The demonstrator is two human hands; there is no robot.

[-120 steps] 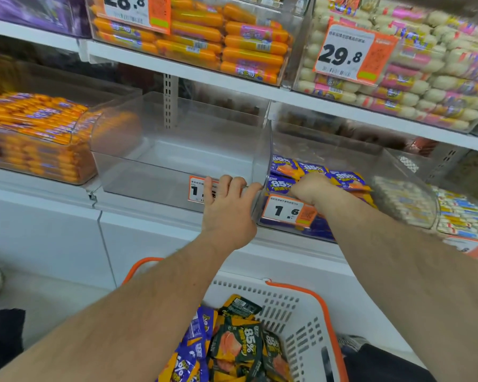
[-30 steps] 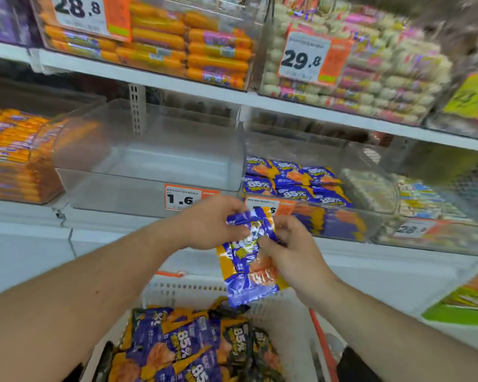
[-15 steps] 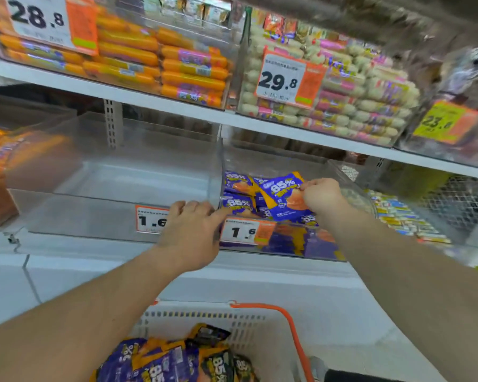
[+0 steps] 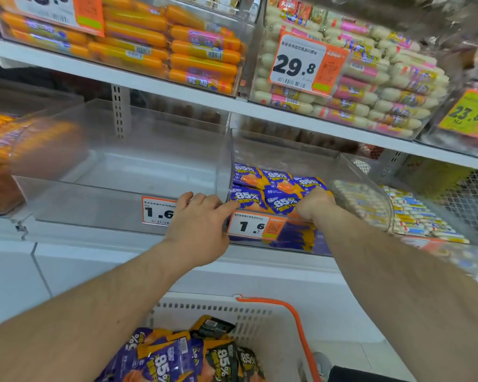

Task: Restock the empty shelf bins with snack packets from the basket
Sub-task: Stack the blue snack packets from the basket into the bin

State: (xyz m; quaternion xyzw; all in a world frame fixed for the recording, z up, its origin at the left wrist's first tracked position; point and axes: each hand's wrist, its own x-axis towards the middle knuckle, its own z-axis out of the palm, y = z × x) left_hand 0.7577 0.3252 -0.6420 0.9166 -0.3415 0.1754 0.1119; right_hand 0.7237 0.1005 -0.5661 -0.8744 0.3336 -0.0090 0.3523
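Observation:
Purple "85%" snack packets [image 4: 262, 186] lie in rows in the clear right-hand bin [image 4: 293, 158]. My right hand [image 4: 313, 204] reaches into that bin's front right, fingers curled down, pinching the edge of the front purple packet [image 4: 283, 204]. To the left stands an empty clear bin [image 4: 149, 172]. My left hand [image 4: 200, 219] rests on the front rim where the two bins meet, fingers fairly straight. Below, the white basket [image 4: 260, 318] with an orange handle [image 4: 295, 321] holds more purple and black packets [image 4: 171, 359].
Orange sausage packs [image 4: 0, 161] fill the bin at far left, and small white-and-blue snacks [image 4: 414, 216] the bin at right. The shelf above carries orange sausages [image 4: 199, 59] and white sausages [image 4: 384, 89] behind price tags. A white cabinet front [image 4: 122, 266] runs below the bins.
My right hand has lowered the purple packet from above the stack to the front right of the right bin. My left hand stays on the bin rim.

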